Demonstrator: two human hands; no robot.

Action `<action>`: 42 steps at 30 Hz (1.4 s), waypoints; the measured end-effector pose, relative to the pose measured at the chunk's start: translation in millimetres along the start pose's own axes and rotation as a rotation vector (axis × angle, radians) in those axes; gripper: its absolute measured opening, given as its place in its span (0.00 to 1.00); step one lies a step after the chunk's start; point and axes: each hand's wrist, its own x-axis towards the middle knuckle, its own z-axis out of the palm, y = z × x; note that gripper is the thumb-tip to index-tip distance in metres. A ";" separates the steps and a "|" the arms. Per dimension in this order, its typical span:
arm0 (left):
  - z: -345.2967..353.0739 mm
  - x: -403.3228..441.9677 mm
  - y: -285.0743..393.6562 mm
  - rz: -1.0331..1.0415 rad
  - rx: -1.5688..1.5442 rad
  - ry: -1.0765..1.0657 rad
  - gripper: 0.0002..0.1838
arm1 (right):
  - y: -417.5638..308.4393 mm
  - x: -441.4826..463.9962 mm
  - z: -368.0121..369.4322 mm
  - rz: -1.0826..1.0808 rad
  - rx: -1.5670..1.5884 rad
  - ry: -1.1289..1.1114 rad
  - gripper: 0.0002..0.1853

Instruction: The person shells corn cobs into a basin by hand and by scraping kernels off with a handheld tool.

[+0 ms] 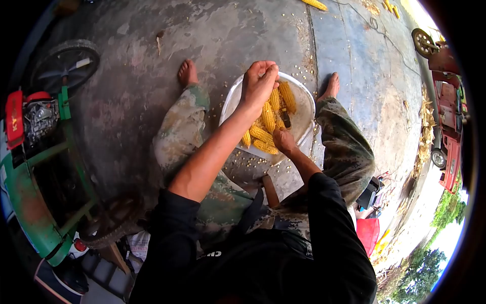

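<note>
Yellow corn cobs [268,117] lie with loose kernels in a round white basin [305,121] between the person's feet. Over the basin's upper left part is my left hand [259,85], its fingers curled and closed; what they hold, if anything, is hidden. My right hand [284,140] is closed low over the cobs, near the basin's lower side. Just above it sits a small dark object [286,119] among the cobs. Whether my right hand grips that object or a cob is too small to tell.
Loose kernels [246,162] are scattered on the concrete floor round the basin. A green machine with a red engine [36,121] and wheels stands at the left. Another cob [316,4] lies at the top. Corn husks [425,124], a cable and a red vehicle [449,152] are on the right.
</note>
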 end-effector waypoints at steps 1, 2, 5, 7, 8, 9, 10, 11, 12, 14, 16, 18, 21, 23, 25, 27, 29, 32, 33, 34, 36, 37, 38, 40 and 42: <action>-0.7 0.3 -0.6 0.001 0.003 -0.018 0.13 | -6.0 -3.1 0.7 -0.052 0.009 -0.068 0.09; -1.0 -0.2 -0.8 0.003 0.005 -0.037 0.13 | -11.7 -6.9 6.5 -0.052 -0.019 -0.094 0.11; -1.0 -1.4 1.5 -0.005 0.028 -0.026 0.14 | -24.4 -27.9 17.5 -0.154 -0.042 -0.132 0.15; 0.4 -2.5 3.3 -0.016 0.018 -0.024 0.14 | -30.8 -34.1 23.1 -0.142 -0.089 -0.197 0.18; 0.4 -2.8 3.3 -0.027 0.013 -0.026 0.14 | -31.2 -36.8 28.1 -0.134 -0.143 -0.185 0.20; -0.2 -2.8 3.4 -0.024 0.015 -0.024 0.14 | -31.8 -37.6 33.5 -0.125 -0.194 -0.170 0.22; -0.8 -2.4 3.6 -0.019 0.007 -0.024 0.14 | -33.1 -35.0 39.6 -0.089 -0.218 -0.177 0.24; -1.6 -2.4 3.7 -0.015 -0.002 -0.023 0.14 | -37.3 -36.0 40.3 -0.093 -0.218 -0.177 0.24; -2.7 -2.1 4.1 -0.017 -0.001 -0.023 0.14 | -42.5 -37.5 41.7 -0.080 -0.264 -0.125 0.24; -3.5 -4.0 4.9 -0.024 0.002 -0.020 0.14 | -47.7 -39.2 46.1 -0.056 -0.332 -0.058 0.21; -4.0 -3.5 1.7 -0.041 -0.005 -0.028 0.14 | -36.9 -36.1 64.0 -0.060 -0.351 -0.029 0.20; -2.9 -4.1 1.2 -0.040 0.011 -0.029 0.14 | -37.7 -32.9 61.1 -0.042 -0.328 -0.028 0.19; -1.0 -5.3 -0.7 -0.035 0.032 -0.030 0.13 | -39.9 -31.6 47.3 -0.071 -0.132 0.003 0.22; -0.7 -5.6 -4.6 -0.042 0.029 -0.064 0.13 | -43.2 -26.3 35.2 -0.061 -0.027 0.038 0.26; -3.4 -4.7 -12.1 -0.035 0.116 -0.112 0.13 | -49.0 -13.1 13.9 -0.008 0.289 0.082 0.28; -13.1 7.4 -46.4 0.072 0.330 -0.176 0.13 | -61.5 3.7 -24.7 0.193 0.447 0.016 0.29; -15.8 -3.3 -49.3 0.157 0.603 -0.251 0.15 | -55.9 23.3 -50.0 0.072 0.493 0.030 0.29; -21.3 -25.0 -42.3 0.271 1.069 -0.369 0.22 | -66.9 28.9 -104.9 -0.131 0.710 -0.004 0.27; -24.7 -26.7 -47.0 0.276 1.161 -0.398 0.23 | -67.9 29.4 -118.8 -0.082 0.695 -0.066 0.25; -28.0 -28.1 -50.8 0.282 1.160 -0.396 0.23 | -74.0 28.6 -134.0 -0.140 0.663 -0.045 0.25; -31.0 -30.8 -51.6 0.188 1.170 -0.450 0.25 | -74.1 28.3 -144.9 -0.202 0.629 -0.021 0.25; -32.0 -30.5 -51.6 0.194 1.170 -0.448 0.25 | -74.0 27.0 -149.6 -0.252 0.600 -0.012 0.26; -30.5 -31.6 -45.5 0.134 1.157 -0.457 0.26 | -75.6 25.9 -154.6 -0.301 0.572 -0.003 0.26; -27.3 -33.4 -34.4 0.073 1.142 -0.463 0.26 | -78.4 22.1 -163.8 -0.349 0.503 0.012 0.26; -25.3 -31.0 -27.7 -0.016 1.176 -0.470 0.29 | -76.4 24.9 -166.8 -0.399 0.432 0.026 0.25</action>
